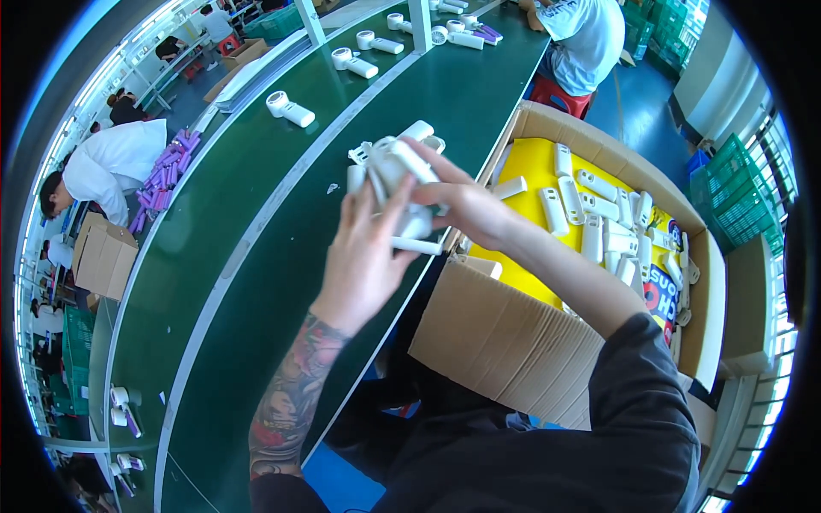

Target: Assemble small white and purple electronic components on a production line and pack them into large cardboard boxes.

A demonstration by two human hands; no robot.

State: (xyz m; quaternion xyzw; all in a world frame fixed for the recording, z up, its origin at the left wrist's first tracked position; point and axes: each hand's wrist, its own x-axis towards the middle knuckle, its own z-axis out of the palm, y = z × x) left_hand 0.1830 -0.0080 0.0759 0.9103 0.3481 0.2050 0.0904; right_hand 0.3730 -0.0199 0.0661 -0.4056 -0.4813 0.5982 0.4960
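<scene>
Over the near side of the green conveyor belt, my two hands come together around a blurred white plastic casing (396, 167). My left hand (363, 256) is closed against its left side, the fingers pointing up along it. From the right, my right hand (470, 205) grips it with thumb and fingers. More white plastic parts lie just behind and under the hands, among them a slim white piece (416, 245) near the belt's edge. My fingers hide much of these parts, so where one ends and another begins is unclear.
To my right, an open cardboard box (492, 321) holds many white handle shells (592, 231) on yellow sheeting. White handheld fans (291, 109) lie along the green belt (256, 282). Purple parts (168, 175) are heaped across the line. One co-worker (586, 43) sits ahead at right.
</scene>
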